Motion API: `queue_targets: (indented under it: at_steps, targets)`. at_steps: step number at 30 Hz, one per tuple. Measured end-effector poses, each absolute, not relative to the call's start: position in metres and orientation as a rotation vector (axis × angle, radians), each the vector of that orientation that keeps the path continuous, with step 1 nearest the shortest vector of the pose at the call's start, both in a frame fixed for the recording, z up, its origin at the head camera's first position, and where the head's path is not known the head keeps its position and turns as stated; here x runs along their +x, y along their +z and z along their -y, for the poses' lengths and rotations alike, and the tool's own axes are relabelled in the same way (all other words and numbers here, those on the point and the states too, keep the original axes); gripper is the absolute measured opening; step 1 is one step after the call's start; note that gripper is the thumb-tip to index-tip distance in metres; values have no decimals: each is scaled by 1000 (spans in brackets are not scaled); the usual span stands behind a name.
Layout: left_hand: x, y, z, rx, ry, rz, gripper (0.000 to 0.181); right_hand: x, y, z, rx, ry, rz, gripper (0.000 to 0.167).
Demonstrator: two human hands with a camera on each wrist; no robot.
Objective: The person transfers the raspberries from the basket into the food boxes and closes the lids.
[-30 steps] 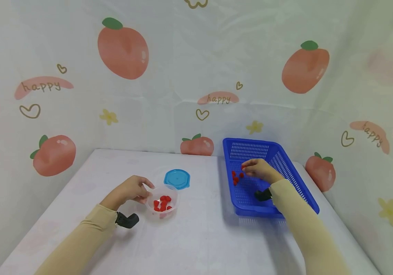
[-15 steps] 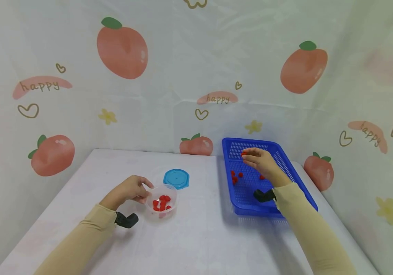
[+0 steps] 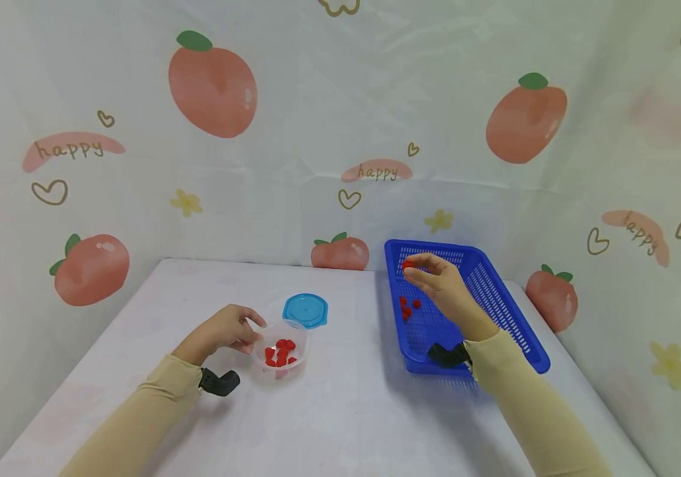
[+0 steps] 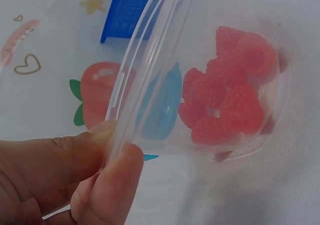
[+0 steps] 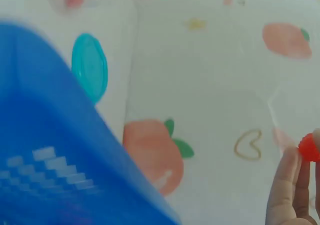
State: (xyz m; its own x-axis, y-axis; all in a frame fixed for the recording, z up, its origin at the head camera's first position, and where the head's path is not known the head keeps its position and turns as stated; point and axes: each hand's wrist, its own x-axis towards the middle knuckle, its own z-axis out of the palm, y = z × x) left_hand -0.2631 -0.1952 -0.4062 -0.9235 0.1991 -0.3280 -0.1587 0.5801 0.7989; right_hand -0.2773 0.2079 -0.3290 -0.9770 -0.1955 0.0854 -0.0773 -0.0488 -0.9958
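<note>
My left hand (image 3: pixel 230 329) pinches the rim of a clear plastic bowl (image 4: pixel 165 110) between thumb and fingers. Several red raspberries (image 4: pixel 225 90) lie at the bottom of this bowl, which stands on the table. Over the far left part of a blue slotted basket (image 3: pixel 430 344), my right hand (image 3: pixel 444 288) is raised and pinches a single raspberry (image 5: pixel 309 148) in its fingertips. A few more raspberries (image 3: pixel 406 311) rest on the basket floor by its left wall. Part of the basket floor is hidden behind the right hand and sleeve.
A round blue lid (image 3: pixel 306 310) lies on the white table (image 3: pixel 346 411) just behind the bowl. The basket's raised walls stand at the right. A printed cloth (image 3: pixel 305 99) with fruit pictures hangs behind the table.
My right hand has risen from the basket floor with a raspberry and shifted a little left. The left hand and the bowl have stayed in place.
</note>
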Motion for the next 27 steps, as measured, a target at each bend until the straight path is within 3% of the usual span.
queue_targets:
  at_steps: [27]
  targets:
    - [-265, -408, 195, 10, 1272, -2433, 31, -243, -362, -119, -423, -2072, -2107, 21]
